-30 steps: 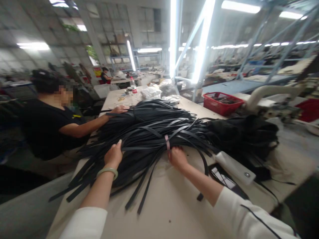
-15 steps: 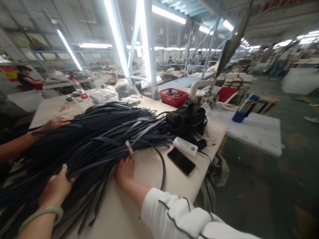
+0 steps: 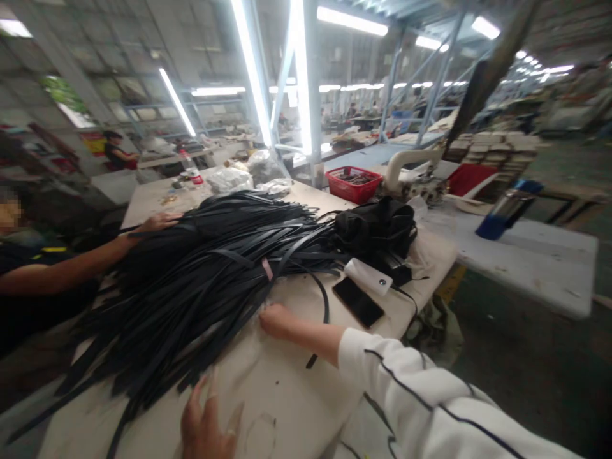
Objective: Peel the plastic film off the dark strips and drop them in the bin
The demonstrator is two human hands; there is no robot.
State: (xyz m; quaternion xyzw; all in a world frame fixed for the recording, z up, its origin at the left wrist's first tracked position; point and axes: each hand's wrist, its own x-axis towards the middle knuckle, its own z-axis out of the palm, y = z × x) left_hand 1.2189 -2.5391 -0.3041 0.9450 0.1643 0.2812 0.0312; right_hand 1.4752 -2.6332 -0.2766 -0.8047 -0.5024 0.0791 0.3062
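A large heap of long, flat black straps (image 3: 215, 255) is spread across the table, with a small pink tag (image 3: 267, 269) on one strap. My right hand (image 3: 277, 321), in a white sleeve, is closed at the near edge of the heap. Its fingers are curled in, and what they hold, if anything, is hidden. Low in the view, my left hand (image 3: 208, 421) is just in front of the strap ends, slightly blurred, fingers apart and nothing in them. On the far left, a co-worker's hand (image 3: 160, 222) rests on the heap.
A dark phone (image 3: 358, 301) and a white device (image 3: 369, 276) lie right of my right hand. Behind them is a black cloth bundle (image 3: 375, 226). Farther back stand a red basket (image 3: 354, 184), a sewing machine (image 3: 418, 172) and a blue-and-silver bottle (image 3: 507, 210).
My left hand has come off the straps and moved right, toward the front of the table. My right hand has curled closed near the heap's edge. The view has swung left.
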